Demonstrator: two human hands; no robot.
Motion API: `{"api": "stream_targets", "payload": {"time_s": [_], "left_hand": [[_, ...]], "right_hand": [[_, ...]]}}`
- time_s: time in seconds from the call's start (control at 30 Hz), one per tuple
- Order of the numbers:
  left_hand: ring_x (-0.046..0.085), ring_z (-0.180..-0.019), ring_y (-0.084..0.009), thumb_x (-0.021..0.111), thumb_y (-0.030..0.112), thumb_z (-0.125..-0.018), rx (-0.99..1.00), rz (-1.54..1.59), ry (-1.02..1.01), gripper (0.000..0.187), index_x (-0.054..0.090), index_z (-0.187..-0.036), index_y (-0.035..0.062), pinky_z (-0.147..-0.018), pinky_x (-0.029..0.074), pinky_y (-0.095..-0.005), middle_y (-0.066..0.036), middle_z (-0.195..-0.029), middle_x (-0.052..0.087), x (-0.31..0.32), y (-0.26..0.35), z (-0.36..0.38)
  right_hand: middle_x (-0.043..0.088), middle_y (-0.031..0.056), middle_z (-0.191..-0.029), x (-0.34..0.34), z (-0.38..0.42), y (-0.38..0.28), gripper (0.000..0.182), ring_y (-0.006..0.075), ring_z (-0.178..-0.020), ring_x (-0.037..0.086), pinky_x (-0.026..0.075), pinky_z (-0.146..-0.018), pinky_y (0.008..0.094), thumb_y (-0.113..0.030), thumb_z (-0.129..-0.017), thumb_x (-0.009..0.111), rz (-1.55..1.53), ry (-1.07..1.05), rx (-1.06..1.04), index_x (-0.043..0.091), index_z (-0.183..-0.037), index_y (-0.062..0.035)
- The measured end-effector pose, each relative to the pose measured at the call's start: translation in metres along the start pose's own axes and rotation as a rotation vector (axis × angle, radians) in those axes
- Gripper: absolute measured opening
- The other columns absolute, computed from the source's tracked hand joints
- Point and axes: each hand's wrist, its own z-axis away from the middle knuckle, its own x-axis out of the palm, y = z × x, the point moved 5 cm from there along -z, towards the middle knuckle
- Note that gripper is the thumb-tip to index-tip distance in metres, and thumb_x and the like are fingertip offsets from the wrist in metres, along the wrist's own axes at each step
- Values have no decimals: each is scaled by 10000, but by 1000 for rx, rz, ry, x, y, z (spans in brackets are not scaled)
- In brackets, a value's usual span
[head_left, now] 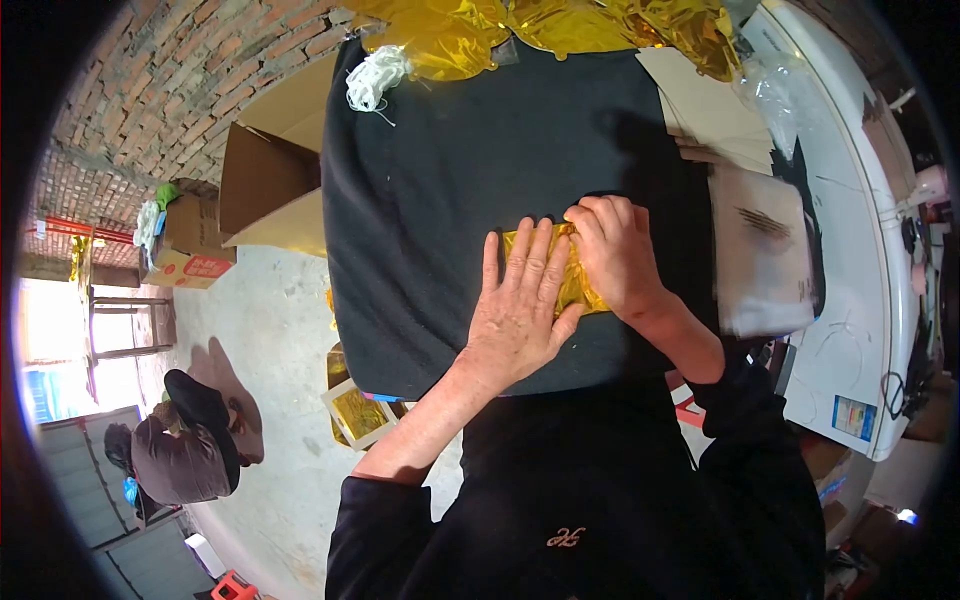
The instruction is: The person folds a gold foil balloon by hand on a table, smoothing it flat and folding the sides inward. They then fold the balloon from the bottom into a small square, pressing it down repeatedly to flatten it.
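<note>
A small flat piece of shiny gold foil [578, 290] lies on the black cloth-covered table [440, 190], close to its near edge. My left hand [520, 310] rests palm down on it, fingers stretched out and spread, covering much of its left side. At the foil's right side, my right hand [618, 255] has its fingers curled in, the fingertips pinching the upper right edge. Whatever lies under the right palm is hidden.
Larger crinkled gold foil pieces [440, 45] and a bundle of white string [375, 78] lie along the far edge. Cardboard sheets [700, 105] and a clear plastic-wrapped stack [762, 250] sit at the right. An open cardboard box [270, 180] stands left. A seated person [185, 450] is farther left.
</note>
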Motion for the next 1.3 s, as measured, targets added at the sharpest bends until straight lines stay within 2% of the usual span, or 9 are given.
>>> {"api": "stream_targets", "payload": {"time_s": [0.27,0.4,0.57,0.83,0.97,1.0,1.13,1.23,1.3], "left_hand": [[529,-1350,-363,701,390,-976,-14,120,128,701,500,-1535,19,-1159,362,-548,-193,-1423,585,-30,-9,-29],[581,-1235,-333,821,333,-885,-64,22,11,569,635,-1361,82,-1031,431,-486,-123,-1258,644,-25,-22,-55],[624,-1280,-352,800,361,-873,-221,154,-374,550,625,-1294,52,-1066,409,-496,-167,-1257,726,-26,-36,-88],[750,-1021,-368,867,374,-861,-104,293,-682,462,755,-1144,26,-857,556,-445,-174,-1075,793,-18,-43,-109],[737,-903,-281,869,350,-876,-188,378,-656,401,757,-1090,31,-808,546,-416,-130,-961,786,-22,-50,-92],[689,-855,-181,858,309,-908,-212,488,-640,332,745,-1043,27,-782,535,-359,-61,-910,759,-25,-53,-85],[595,-844,-67,839,188,-936,-321,944,-650,199,715,-1000,47,-748,488,-256,33,-890,683,-35,-69,-53],[630,-827,-77,850,122,-922,-464,1211,-548,174,702,-993,66,-746,502,-254,24,-904,705,-35,-88,-24],[606,-843,-42,824,102,-956,-549,1299,-512,157,670,-947,79,-756,479,-232,64,-886,676,-48,-86,-10]], "right_hand": [[629,46,-1178,3,1,0,352,225,-1136,579,427,-976,404,-166,-882,723,71,11,-16,681,-1221,-85],[627,55,-1181,4,0,0,352,240,-1139,574,420,-975,412,-170,-909,668,53,8,-6,660,-1247,-73],[607,76,-1161,0,-1,1,343,263,-1128,557,407,-953,428,-158,-921,639,-12,-20,20,626,-1252,-70],[608,92,-1187,3,2,4,319,280,-1172,547,401,-996,461,-169,-943,636,-95,-15,69,614,-1243,-63],[641,91,-1257,-34,-15,32,411,296,-1252,549,407,-1046,486,-216,-878,772,-60,10,112,620,-1236,-84],[644,108,-1270,-40,-22,54,468,317,-1240,569,420,-1052,501,-224,-840,815,-44,87,147,622,-1239,-74],[630,152,-1368,-56,-27,154,716,359,-1327,560,400,-1096,538,-272,-756,908,274,337,126,582,-1329,7],[665,93,-1193,-52,-31,207,608,306,-1249,605,479,-992,492,-318,-722,923,358,-37,325,624,-1181,-54],[672,78,-1173,-44,-24,215,599,299,-1189,643,520,-941,487,-344,-736,913,385,53,177,628,-1181,-63]]}}
